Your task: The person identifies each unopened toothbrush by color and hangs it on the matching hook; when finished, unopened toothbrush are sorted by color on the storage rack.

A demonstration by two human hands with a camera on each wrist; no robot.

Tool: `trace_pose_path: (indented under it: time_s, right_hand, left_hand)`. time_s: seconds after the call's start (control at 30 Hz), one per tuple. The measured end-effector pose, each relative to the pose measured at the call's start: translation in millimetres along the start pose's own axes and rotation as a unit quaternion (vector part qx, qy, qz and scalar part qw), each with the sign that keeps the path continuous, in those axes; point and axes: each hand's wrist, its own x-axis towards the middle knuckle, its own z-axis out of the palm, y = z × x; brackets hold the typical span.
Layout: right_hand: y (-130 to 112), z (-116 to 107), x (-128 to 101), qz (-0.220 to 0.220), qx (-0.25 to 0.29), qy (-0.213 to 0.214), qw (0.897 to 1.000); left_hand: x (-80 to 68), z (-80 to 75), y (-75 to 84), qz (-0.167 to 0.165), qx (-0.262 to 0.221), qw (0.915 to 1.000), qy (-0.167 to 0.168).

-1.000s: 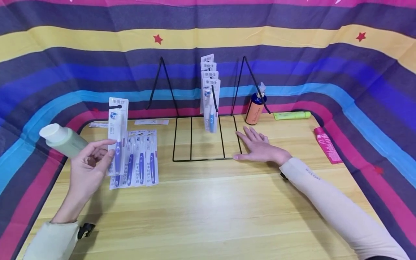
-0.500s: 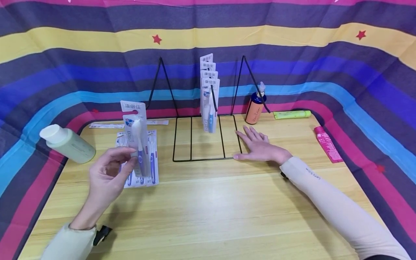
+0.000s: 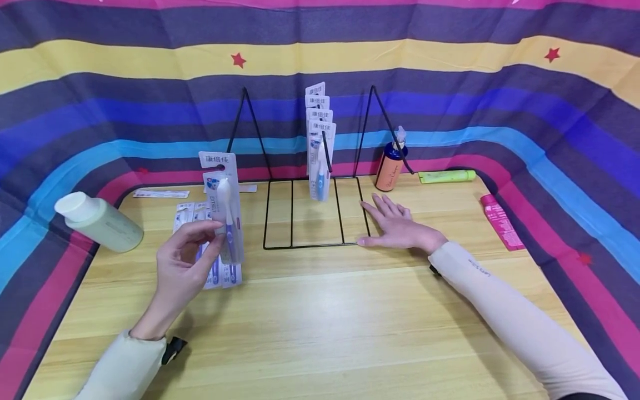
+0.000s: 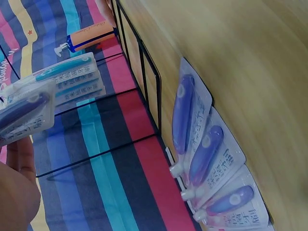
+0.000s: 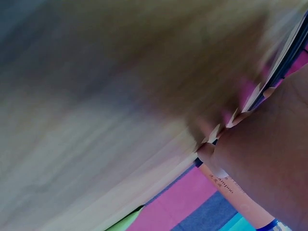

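Observation:
Between thumb and fingers, my left hand (image 3: 187,261) pinches a packaged purple toothbrush (image 3: 230,214) by its left edge, held upright above the table. Behind and below it, several more purple toothbrush packs (image 4: 192,110) lie side by side on the wood. A black wire rack (image 3: 292,246) stands at the table's centre back. Blue toothbrush packs (image 3: 320,161) hang in a row from its middle hook. My right hand (image 3: 395,225) lies spread with straight fingers at the right side of the rack's base, thumb at the front corner.
A pale green bottle (image 3: 107,225) lies tilted at the left. Behind the rack's right arm stands a blue pump bottle (image 3: 390,169) with an orange label. A yellow-green tube (image 3: 447,176) and a pink tube (image 3: 502,222) lie at the right. Flat white packs (image 3: 161,194) lie at the back left.
My left hand has carried the purple toothbrush pack rightward, off the left end of the packs on the table, and turned its front toward the camera. My right hand stays at the rack.

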Motion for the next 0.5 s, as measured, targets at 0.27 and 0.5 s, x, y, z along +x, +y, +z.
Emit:
trace_pose_path:
  time_s: [0.27,0.5]
  right_hand:
    - [-1.4,1.2,0.2,0.004,0.002,-0.003,1.000]
    - [1.0,1.0,3.4,0.005,-0.008,-0.006,1.000]
  left_hand:
    - [8.7,8.8,-10.1,-0.006,0.028,0.9995,0.009]
    - [31.5,9.8,-30.0,-0.051,0.108,0.9927,-0.020]
